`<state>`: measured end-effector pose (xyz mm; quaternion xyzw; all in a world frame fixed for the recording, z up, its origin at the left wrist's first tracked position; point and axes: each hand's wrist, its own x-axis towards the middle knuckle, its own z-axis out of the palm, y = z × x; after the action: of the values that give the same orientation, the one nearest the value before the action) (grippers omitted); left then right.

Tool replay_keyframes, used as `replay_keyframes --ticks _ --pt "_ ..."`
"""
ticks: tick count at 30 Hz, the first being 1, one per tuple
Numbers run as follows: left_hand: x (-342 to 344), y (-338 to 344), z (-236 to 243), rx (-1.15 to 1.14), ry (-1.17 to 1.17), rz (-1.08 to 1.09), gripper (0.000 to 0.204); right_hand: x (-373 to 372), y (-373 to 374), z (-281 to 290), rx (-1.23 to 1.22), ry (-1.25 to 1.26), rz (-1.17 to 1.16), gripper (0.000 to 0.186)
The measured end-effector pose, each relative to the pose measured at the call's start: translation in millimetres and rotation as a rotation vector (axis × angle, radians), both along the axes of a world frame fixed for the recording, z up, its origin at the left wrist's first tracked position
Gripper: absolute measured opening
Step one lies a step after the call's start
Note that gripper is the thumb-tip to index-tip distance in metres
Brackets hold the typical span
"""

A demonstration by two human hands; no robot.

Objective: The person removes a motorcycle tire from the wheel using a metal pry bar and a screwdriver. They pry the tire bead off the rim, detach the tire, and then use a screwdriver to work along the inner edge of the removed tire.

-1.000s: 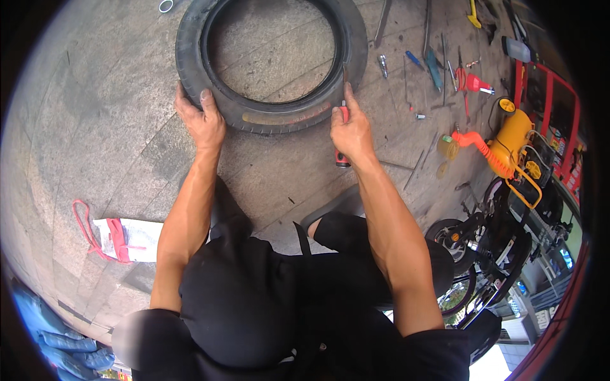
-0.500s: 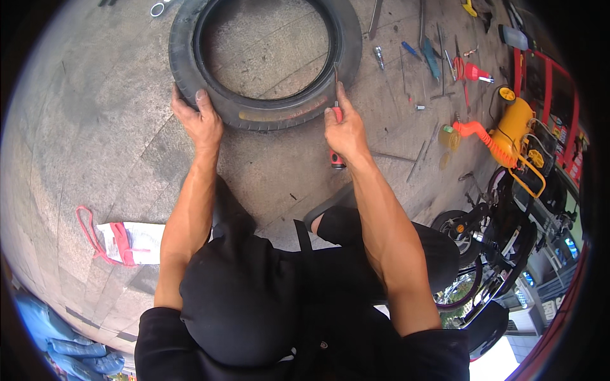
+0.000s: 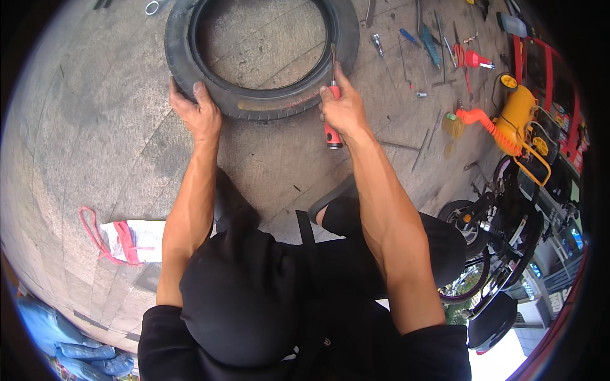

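Note:
A black tyre [image 3: 267,109] lies flat on the paved ground in front of me. My left hand [image 3: 199,117] is closed around its near left edge, thumb on the sidewall and fingers along the tread. In my right hand [image 3: 346,113] is a screwdriver [image 3: 333,136] with a red and black handle, gripped at the tyre's near right side. Its thin metal shaft points away from me across the sidewall, with the tip by the inner rim. Whether the tip touches the bead, I cannot tell.
Right of the tyre lie a socket tool [image 3: 378,44], a blue-handled tool [image 3: 408,36] and a red funnel-shaped item [image 3: 476,60]. Farther right stand a yellow compressor [image 3: 518,117] with an orange hose [image 3: 486,124] and a motorbike [image 3: 470,222]. A white packet [image 3: 143,241] lies at the left.
The whole view has shifted slightly, so the ground and tyre sit higher. My right hand and the screwdriver have moved a little farther away from me. My left hand still holds the tyre.

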<state>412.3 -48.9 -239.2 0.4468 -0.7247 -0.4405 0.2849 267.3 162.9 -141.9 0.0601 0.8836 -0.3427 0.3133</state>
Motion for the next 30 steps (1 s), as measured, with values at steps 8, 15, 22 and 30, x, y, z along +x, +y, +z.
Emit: replay_keyframes --ticks 8,15,22,30 --pt "-2 -2 0 -0.051 0.011 -0.011 0.067 -11 -20 3 0.038 0.143 0.035 0.063" --pt "-5 -1 -2 -0.029 0.05 0.013 0.066 17 -6 22 0.111 0.055 0.058 0.062" --pt "-2 -1 -2 -0.005 0.052 0.003 0.066 32 -22 20 -0.128 -0.054 -0.132 0.056" --pt "-2 0 -4 0.009 0.064 0.018 0.067 44 -28 6 -0.142 0.137 -0.075 0.056"
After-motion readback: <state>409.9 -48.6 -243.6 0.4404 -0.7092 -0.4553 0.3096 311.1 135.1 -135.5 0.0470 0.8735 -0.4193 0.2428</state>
